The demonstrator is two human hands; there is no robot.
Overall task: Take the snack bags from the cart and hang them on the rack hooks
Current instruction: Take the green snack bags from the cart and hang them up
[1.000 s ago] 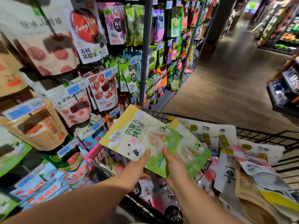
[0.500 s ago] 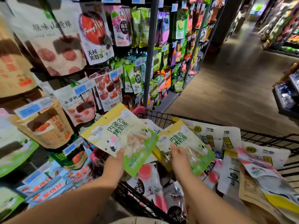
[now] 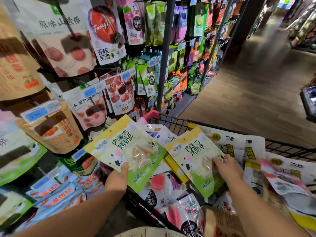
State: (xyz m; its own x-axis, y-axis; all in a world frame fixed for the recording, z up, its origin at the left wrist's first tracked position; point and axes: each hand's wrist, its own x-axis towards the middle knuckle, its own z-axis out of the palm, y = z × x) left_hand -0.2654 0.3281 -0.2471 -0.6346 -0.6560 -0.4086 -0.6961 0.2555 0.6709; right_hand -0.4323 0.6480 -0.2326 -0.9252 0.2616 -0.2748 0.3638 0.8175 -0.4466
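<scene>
Two matching yellow-and-green snack bags with cow prints are in my hands above the cart. My left hand [image 3: 118, 178] grips the lower edge of the left bag [image 3: 124, 149], thumb on its front, holding it over the cart's left rim beside the rack. My right hand [image 3: 227, 170] holds the right bag [image 3: 196, 158] at its right side, over the pile in the black wire cart [image 3: 171, 124]. The rack [image 3: 164, 53] fills the left, its hooks hung with many bags.
Several other snack bags lie heaped in the cart, white-and-yellow ones [image 3: 239, 147] at the right. Blue price tags [image 3: 36, 113] stick out from the hooks. A wooden-floor aisle [image 3: 248, 93] runs ahead, with another shelf [image 3: 309, 100] at the right edge.
The two bags, overlapped a second ago, have been pulled apart: my left hand carried one leftward toward the rack, my right hand moved the other to the right.
</scene>
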